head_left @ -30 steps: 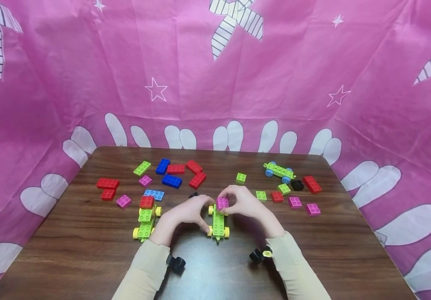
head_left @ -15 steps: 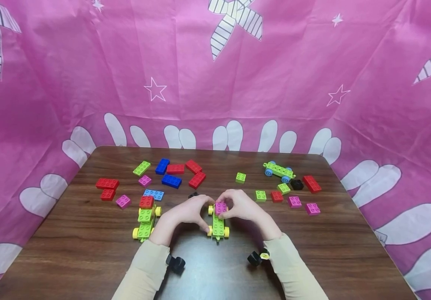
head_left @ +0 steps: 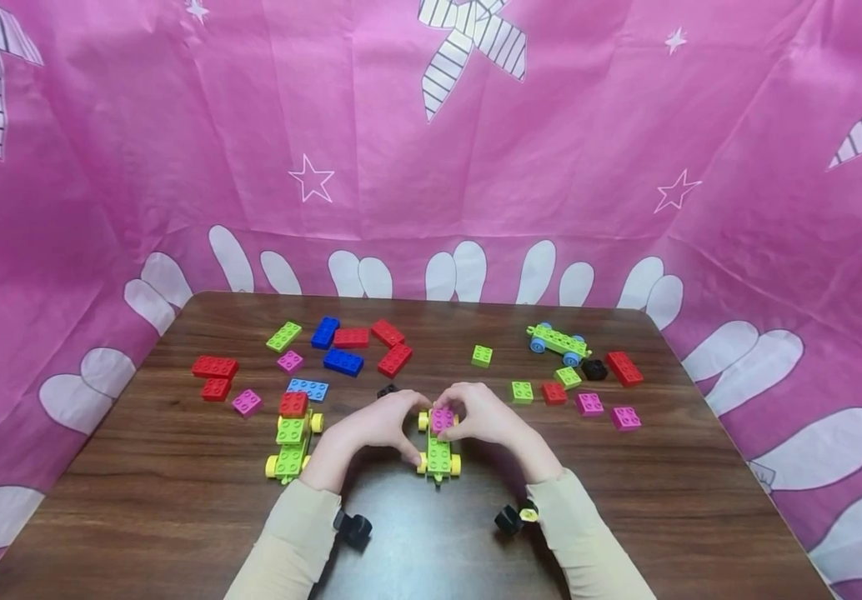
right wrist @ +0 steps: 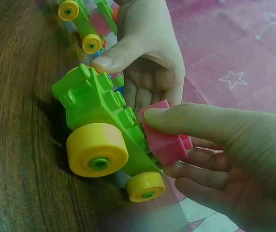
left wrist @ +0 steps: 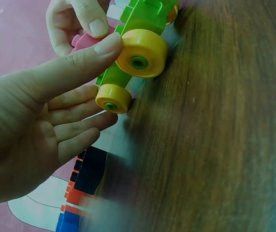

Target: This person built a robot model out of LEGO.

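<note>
In the middle of the table, a green toy car base (head_left: 438,461) with yellow wheels stands lengthwise. My left hand (head_left: 382,423) holds it from the left, its thumb on the near yellow wheel (left wrist: 142,52) and its fingers by the far one. My right hand (head_left: 480,412) pinches a pink square brick (head_left: 442,419) between thumb and fingers over the far end of the base. The right wrist view has this pink brick (right wrist: 166,140) right at the base's studs, slightly tilted against them.
Left of my left hand stands another yellow-wheeled car (head_left: 290,454) with green and red bricks stacked on it. A blue-wheeled car base (head_left: 558,341) is at the back right. Loose bricks lie on both sides, including a light blue one (head_left: 308,389) and a black one (head_left: 593,370).
The pink brick has come slightly left and nearer with my right hand, over the base's far end. The car base has shifted a little to the right. My left hand keeps its hold.
</note>
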`<state>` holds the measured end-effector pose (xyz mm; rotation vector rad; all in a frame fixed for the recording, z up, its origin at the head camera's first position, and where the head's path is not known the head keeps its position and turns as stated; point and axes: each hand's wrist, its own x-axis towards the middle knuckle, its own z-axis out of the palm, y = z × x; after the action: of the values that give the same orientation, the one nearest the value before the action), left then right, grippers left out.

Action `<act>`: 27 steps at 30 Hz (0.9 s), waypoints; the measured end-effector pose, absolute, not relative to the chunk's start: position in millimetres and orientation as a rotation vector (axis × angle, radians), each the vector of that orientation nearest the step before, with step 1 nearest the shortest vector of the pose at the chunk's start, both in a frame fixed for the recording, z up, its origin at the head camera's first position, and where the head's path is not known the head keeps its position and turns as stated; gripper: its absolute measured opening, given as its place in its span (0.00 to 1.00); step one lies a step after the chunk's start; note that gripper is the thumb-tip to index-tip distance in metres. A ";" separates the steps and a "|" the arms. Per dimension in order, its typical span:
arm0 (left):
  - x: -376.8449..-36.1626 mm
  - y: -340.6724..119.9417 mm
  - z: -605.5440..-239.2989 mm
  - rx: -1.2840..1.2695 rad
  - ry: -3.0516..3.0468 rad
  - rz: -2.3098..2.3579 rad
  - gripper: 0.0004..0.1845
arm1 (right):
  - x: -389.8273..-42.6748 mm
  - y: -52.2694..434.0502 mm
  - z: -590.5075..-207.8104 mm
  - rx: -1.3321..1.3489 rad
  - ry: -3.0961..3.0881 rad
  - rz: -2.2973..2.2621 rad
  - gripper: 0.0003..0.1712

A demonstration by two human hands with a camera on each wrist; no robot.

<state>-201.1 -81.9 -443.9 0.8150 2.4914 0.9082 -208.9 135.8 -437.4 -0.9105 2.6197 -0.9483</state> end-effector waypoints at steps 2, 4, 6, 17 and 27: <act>-200.9 -81.7 -443.8 0.811 2.491 0.904 0.43 | -209.5 136.1 -438.6 -0.903 2.615 -0.950 0.19; -200.6 -81.7 -443.2 0.803 2.491 0.900 0.43 | -209.9 136.3 -439.7 -0.897 2.615 -0.953 0.19; -200.2 -81.8 -442.9 0.799 2.489 0.897 0.43 | -210.2 136.5 -440.8 -0.892 2.618 -0.955 0.19; -200.1 -82.0 -441.7 0.788 2.488 0.899 0.43 | -209.7 136.7 -442.2 -0.899 2.615 -0.980 0.23; -200.3 -81.6 -441.8 0.777 2.480 0.917 0.42 | -209.8 135.6 -442.8 -0.878 2.609 -1.027 0.20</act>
<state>-200.3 -81.6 -441.8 0.7767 2.4804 0.9173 -209.8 135.6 -442.8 -0.8777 2.6086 -1.0266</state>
